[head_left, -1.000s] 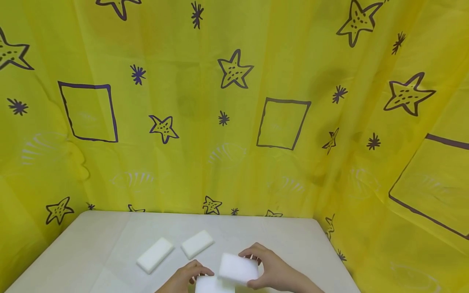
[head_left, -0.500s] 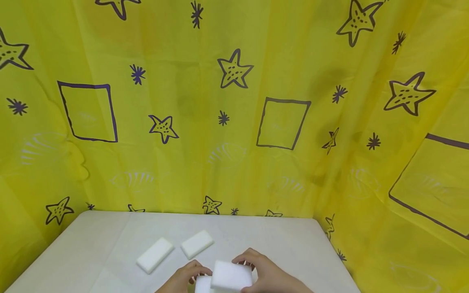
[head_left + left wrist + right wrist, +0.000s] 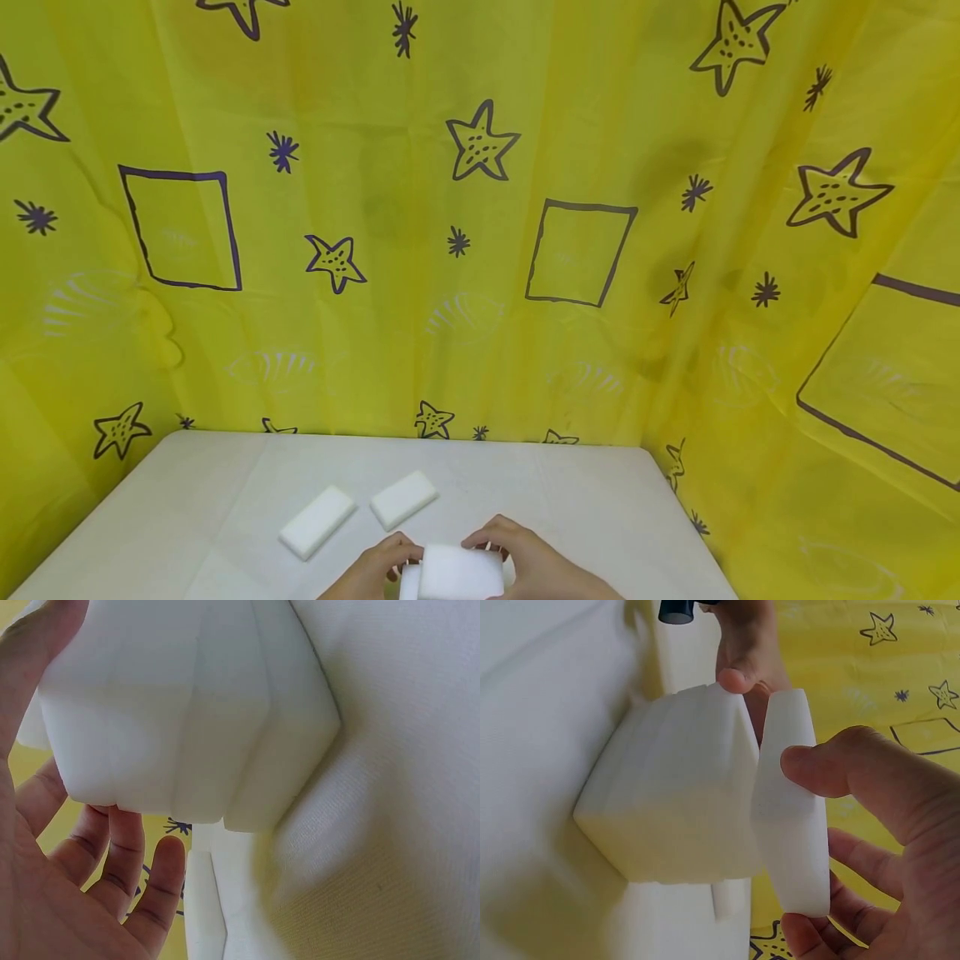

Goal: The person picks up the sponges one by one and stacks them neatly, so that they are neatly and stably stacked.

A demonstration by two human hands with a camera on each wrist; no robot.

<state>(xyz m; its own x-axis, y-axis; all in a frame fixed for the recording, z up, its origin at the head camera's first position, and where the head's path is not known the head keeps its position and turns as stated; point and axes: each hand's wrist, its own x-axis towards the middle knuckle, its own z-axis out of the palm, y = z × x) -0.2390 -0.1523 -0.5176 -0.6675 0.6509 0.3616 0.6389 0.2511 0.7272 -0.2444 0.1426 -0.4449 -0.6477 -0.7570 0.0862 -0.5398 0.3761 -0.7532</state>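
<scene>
Right grip [image 3: 528, 560] pinching white block [image 3: 791, 817] above block stack [image 3: 682, 784]; left grip [image 3: 377, 568] holding stack.

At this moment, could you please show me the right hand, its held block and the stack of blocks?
Right hand [image 3: 531, 558], head view: middle of the hand.
Held block [image 3: 791, 840], right wrist view: narrow side.
Stack [image 3: 675, 772], right wrist view: a side.
</scene>
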